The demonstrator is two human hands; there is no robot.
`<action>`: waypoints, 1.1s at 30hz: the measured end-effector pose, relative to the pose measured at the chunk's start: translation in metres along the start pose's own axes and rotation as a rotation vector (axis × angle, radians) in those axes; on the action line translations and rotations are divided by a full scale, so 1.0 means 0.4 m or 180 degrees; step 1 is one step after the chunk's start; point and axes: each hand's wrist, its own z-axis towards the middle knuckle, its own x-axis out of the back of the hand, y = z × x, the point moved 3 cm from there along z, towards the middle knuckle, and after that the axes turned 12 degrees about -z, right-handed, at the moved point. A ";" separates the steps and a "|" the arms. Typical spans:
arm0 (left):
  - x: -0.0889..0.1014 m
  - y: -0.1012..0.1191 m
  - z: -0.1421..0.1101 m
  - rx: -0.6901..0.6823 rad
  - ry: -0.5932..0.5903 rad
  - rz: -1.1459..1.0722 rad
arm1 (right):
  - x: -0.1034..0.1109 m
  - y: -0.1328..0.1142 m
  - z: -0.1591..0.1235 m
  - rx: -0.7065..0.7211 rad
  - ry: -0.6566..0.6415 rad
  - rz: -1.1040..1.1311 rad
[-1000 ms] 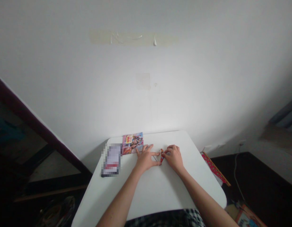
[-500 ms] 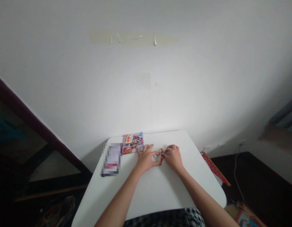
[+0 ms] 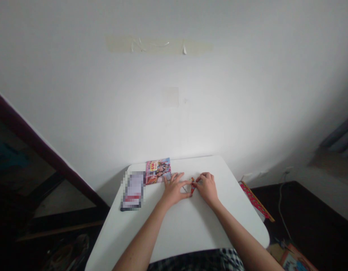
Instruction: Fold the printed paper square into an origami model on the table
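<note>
Flanking the small red piece (image 3: 192, 188) on the white table (image 3: 187, 229) are our two hands: left hand (image 3: 173, 191) at nine o'clock, thumb and forefinger spread wide; right hand (image 3: 207, 187) at three, fingertips bunched narrow, both seemingly equally near. Its long axis runs roughly twelve to six. Whether the right pinches it, we cannot tell.
</note>
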 end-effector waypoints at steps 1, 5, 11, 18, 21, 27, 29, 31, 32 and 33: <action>0.000 0.000 0.000 -0.0001 0.0007 0.0003 | 0.001 0.000 -0.001 -0.0002 0.0011 0.0033; 0.000 0.001 0.000 -0.0036 0.0050 0.0009 | 0.003 0.003 -0.001 0.0023 0.0056 0.0132; 0.001 0.006 -0.005 -0.0019 0.0189 0.0074 | -0.007 0.028 0.006 0.0167 -0.0046 0.0265; -0.005 0.010 -0.005 0.0003 0.0299 0.0083 | -0.009 0.038 0.005 0.0224 0.0015 0.0256; -0.010 0.006 -0.003 0.0033 0.0262 0.0042 | 0.004 0.022 0.001 0.0265 0.0054 0.0078; -0.013 0.002 0.000 0.0107 0.0217 0.0010 | 0.038 -0.023 -0.014 0.0489 0.0039 -0.0667; -0.013 0.001 0.000 0.0119 0.0183 -0.0011 | 0.045 -0.034 -0.015 0.0474 0.0059 -0.0880; -0.013 0.001 0.000 0.0120 0.0164 -0.0030 | 0.046 -0.043 -0.013 0.0506 0.0018 -0.0999; -0.012 0.001 0.000 0.0116 0.0163 -0.0036 | 0.046 -0.046 -0.012 0.0525 0.0005 -0.1032; -0.011 0.002 0.000 0.0110 0.0166 -0.0038 | 0.046 -0.049 -0.011 0.0544 0.0002 -0.1051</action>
